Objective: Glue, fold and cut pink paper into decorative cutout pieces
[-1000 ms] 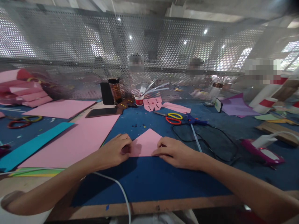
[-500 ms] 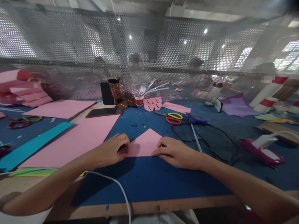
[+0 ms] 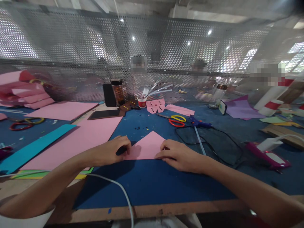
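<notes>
A folded sheet of pink paper (image 3: 147,147) lies on the blue mat with its point away from me and its straight edge towards me. My left hand (image 3: 118,150) is closed at the paper's left corner, fingers curled and tips pressed down on it. At the right corner, my right hand (image 3: 175,154) pinches the edge between thumb and fingers. Beyond the paper lie scissors (image 3: 177,120) with red and yellow handles. A blue glue gun (image 3: 200,123) rests beside them, a clear glue stick near it.
Large pink sheets (image 3: 71,145) and a teal strip (image 3: 38,147) lie at left. A paper cup (image 3: 142,102) holding glue sticks, a dotted pink paper piece (image 3: 155,106) and a dark tablet (image 3: 105,114) stand or lie farther back. A white cable (image 3: 118,183) crosses the front left.
My left hand has slid slightly to the left along the paper's near edge, showing more of its left corner. My right hand stays in place.
</notes>
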`<action>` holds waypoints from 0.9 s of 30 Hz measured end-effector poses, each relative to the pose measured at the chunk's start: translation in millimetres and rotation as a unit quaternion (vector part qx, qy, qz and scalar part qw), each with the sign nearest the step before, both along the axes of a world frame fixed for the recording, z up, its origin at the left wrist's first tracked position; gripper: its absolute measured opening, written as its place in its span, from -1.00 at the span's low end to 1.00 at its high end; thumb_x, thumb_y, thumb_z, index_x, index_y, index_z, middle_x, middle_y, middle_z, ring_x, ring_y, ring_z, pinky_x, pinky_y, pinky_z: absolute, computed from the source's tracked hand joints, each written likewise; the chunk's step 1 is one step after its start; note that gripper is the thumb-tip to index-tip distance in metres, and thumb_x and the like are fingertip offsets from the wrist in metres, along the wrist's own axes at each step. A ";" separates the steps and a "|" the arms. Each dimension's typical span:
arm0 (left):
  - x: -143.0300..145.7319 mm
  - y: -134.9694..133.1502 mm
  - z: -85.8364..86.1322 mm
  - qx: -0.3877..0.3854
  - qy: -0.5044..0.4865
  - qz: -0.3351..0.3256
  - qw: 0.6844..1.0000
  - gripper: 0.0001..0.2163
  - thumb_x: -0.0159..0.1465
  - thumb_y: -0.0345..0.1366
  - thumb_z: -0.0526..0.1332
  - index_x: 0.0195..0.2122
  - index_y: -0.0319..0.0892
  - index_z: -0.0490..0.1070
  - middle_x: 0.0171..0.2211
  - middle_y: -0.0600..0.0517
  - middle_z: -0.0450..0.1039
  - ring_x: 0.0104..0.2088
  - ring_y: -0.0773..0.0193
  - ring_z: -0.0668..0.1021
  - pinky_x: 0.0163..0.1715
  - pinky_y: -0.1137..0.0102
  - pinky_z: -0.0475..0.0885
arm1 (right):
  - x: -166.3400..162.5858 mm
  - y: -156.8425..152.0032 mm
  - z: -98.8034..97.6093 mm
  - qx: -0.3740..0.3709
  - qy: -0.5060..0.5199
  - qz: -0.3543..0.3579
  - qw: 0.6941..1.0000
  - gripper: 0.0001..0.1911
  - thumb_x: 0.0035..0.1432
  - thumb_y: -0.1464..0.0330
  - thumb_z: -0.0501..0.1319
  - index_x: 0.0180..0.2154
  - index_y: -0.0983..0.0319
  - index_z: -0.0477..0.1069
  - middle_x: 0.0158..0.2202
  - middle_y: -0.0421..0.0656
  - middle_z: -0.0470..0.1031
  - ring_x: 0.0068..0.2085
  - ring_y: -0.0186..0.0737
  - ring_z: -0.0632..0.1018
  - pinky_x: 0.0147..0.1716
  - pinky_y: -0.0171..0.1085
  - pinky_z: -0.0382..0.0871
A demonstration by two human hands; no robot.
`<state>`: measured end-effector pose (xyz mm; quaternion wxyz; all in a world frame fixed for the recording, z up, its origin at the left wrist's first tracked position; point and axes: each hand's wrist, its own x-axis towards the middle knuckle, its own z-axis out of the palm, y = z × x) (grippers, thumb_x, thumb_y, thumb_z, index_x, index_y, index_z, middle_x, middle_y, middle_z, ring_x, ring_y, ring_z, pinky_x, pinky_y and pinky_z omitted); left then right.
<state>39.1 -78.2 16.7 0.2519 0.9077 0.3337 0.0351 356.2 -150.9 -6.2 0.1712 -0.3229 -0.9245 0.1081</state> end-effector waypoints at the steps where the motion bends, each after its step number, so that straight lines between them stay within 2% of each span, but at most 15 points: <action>1: -0.9 0.4 1.8 -0.007 0.002 -0.005 1.000 -0.93 0.27 -0.27 0.17 -0.24 -0.11 0.36 -0.17 0.01 0.41 -0.12 0.15 0.43 -0.09 0.30 0.33 | 0.0 0.1 0.0 0.000 0.000 0.000 1.000 -0.67 0.30 0.50 0.13 0.04 0.15 0.50 -0.07 -0.06 0.43 -0.06 -0.17 0.45 -0.05 -0.19 0.35; 8: -8.5 5.7 8.9 -0.047 0.008 -0.026 0.999 -0.85 0.21 -0.37 0.17 -0.19 -0.09 0.38 -0.14 0.02 0.41 -0.11 0.16 0.45 -0.08 0.35 0.35 | 0.2 0.2 -0.8 0.001 0.002 0.000 1.000 -0.66 0.30 0.49 0.13 0.03 0.14 0.50 -0.07 -0.06 0.43 -0.06 -0.17 0.45 -0.04 -0.19 0.35; 19: -15.0 12.0 15.3 -0.068 0.011 -0.063 0.996 -0.69 0.06 -0.51 0.14 -0.19 -0.06 0.41 -0.13 0.06 0.43 -0.08 0.16 0.47 -0.05 0.38 0.35 | 0.9 1.0 -3.1 0.005 -0.005 -0.001 1.000 -0.66 0.31 0.48 0.13 0.04 0.14 0.50 -0.06 -0.06 0.42 -0.06 -0.17 0.45 -0.04 -0.19 0.35; 27: -18.2 16.4 16.1 -0.069 0.017 -0.097 0.993 -0.69 0.11 -0.49 0.17 -0.14 -0.02 0.42 -0.04 0.06 0.43 -0.02 0.17 0.47 0.02 0.37 0.37 | 0.1 0.2 -1.0 0.000 -0.007 0.000 1.000 -0.66 0.29 0.50 0.13 0.04 0.16 0.50 -0.07 -0.06 0.42 -0.06 -0.17 0.45 -0.04 -0.20 0.35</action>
